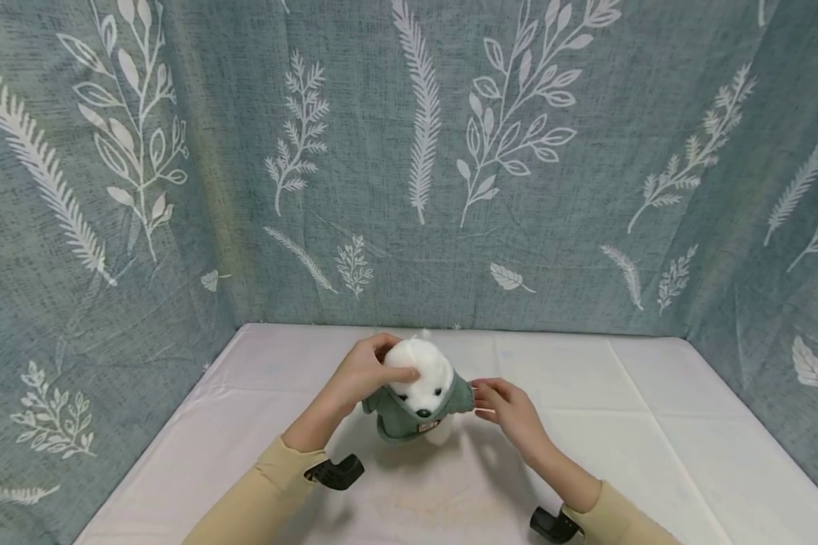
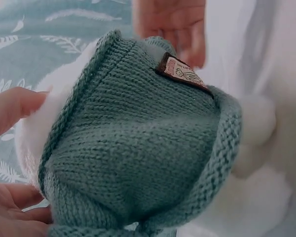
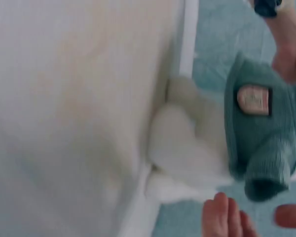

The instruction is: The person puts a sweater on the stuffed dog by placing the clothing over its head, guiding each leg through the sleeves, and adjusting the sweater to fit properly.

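Note:
A white plush bear (image 1: pixel 431 363) with black eyes and nose stands on the table in a green knitted sweater (image 1: pixel 397 422). My left hand (image 1: pixel 361 376) holds its head, thumb on the front and fingers round the side and back. The sweater (image 2: pixel 133 138) fills the left wrist view, with a stitched label (image 2: pixel 185 75) near its hem. Beside the sleeve in the head view is my right hand (image 1: pixel 514 416). In the right wrist view its fingers (image 3: pixel 216 217) are extended, just apart from the sleeve (image 3: pixel 269 170), with the thumb separated. The sleeve's cuff opening looks hollow there.
A white cloth covers the table (image 1: pixel 620 431). Blue-green curtains (image 1: pixel 382 166) with white leaf prints hang behind it and at both sides. Black wrist devices (image 1: pixel 341 472) sit at both sleeve cuffs.

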`<action>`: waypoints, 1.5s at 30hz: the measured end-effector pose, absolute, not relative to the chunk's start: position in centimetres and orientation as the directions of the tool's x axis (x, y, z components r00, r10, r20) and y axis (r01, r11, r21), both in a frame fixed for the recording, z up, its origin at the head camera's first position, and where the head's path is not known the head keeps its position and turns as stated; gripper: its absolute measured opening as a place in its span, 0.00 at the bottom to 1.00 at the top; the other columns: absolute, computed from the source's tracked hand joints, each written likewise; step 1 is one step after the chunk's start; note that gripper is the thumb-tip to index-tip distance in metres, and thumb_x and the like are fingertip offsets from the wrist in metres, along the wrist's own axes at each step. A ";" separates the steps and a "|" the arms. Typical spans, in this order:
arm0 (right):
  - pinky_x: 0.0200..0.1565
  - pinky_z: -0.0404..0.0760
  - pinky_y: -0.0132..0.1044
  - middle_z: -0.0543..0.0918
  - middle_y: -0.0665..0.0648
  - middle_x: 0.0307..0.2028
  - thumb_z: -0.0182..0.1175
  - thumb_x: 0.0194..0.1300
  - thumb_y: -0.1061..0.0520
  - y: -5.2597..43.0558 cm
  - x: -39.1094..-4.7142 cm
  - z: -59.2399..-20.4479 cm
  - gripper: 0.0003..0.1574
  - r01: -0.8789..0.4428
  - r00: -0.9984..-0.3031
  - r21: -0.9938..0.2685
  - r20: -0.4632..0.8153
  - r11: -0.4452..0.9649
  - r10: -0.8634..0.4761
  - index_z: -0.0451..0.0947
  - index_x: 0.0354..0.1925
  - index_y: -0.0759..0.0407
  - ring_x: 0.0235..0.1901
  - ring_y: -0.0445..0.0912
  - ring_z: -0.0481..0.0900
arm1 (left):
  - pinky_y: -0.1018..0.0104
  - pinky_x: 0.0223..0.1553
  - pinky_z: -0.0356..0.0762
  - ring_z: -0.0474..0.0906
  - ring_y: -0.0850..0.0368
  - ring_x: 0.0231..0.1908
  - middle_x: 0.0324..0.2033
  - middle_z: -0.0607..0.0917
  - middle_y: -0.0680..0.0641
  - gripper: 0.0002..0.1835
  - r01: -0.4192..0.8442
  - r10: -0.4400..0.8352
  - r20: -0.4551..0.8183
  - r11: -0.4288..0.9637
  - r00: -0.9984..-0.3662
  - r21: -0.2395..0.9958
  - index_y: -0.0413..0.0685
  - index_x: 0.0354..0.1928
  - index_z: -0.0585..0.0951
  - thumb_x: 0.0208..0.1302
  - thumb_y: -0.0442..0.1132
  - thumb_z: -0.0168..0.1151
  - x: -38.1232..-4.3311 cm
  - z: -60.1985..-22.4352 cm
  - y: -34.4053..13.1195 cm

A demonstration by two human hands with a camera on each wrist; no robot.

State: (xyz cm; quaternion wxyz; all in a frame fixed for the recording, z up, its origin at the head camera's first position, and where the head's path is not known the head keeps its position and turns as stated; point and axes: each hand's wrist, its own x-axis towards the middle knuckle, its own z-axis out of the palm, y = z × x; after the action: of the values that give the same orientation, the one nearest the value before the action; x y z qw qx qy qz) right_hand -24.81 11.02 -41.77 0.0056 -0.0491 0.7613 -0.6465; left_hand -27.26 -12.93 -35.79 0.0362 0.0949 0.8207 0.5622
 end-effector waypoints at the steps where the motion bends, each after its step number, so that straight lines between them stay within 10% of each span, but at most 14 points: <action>1: 0.48 0.81 0.40 0.82 0.63 0.48 0.52 0.71 0.55 11.2 -25.1 -41.7 0.19 -0.097 -0.993 -0.981 0.084 0.169 -0.082 0.75 0.54 0.66 0.47 0.52 0.82 | 0.58 0.45 0.78 0.77 0.53 0.43 0.45 0.82 0.47 0.23 0.114 0.197 0.046 0.351 -0.979 0.930 0.49 0.48 0.80 0.48 0.42 0.74 -27.3 -35.8 -13.0; 7: 0.48 0.79 0.32 0.82 0.57 0.50 0.62 0.63 0.49 11.3 -25.9 -41.4 0.24 -0.207 -0.969 -0.947 0.163 0.244 -0.185 0.76 0.55 0.55 0.51 0.48 0.80 | 0.57 0.45 0.78 0.77 0.53 0.45 0.46 0.82 0.46 0.23 0.106 0.192 0.039 0.354 -0.981 0.929 0.48 0.49 0.80 0.48 0.41 0.74 -27.4 -35.7 -13.1; 22: 0.46 0.81 0.48 0.83 0.55 0.36 0.65 0.60 0.60 10.9 -26.7 -41.9 0.12 -0.134 -0.987 -0.961 0.108 0.241 -0.119 0.81 0.43 0.60 0.36 0.43 0.82 | 0.57 0.44 0.78 0.78 0.52 0.43 0.45 0.82 0.45 0.21 0.088 0.177 0.025 0.357 -0.984 0.930 0.46 0.48 0.80 0.49 0.38 0.71 -27.8 -35.9 -12.9; 45: 0.38 0.84 0.41 0.82 0.58 0.33 0.64 0.58 0.65 9.8 -28.1 -44.2 0.11 -0.058 -0.994 -0.966 0.032 0.252 -0.109 0.79 0.40 0.68 0.31 0.43 0.82 | 0.59 0.42 0.77 0.77 0.55 0.41 0.45 0.83 0.44 0.24 0.103 0.226 0.032 0.310 -0.974 0.945 0.41 0.51 0.78 0.49 0.36 0.69 -28.2 -36.5 -13.4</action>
State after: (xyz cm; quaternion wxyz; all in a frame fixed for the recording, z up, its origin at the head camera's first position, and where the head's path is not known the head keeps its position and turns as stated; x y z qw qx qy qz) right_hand -28.15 9.83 -44.23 0.0207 -0.0527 0.7908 -0.6094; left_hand -28.19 -13.39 -36.53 0.0530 0.1018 0.8077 0.5783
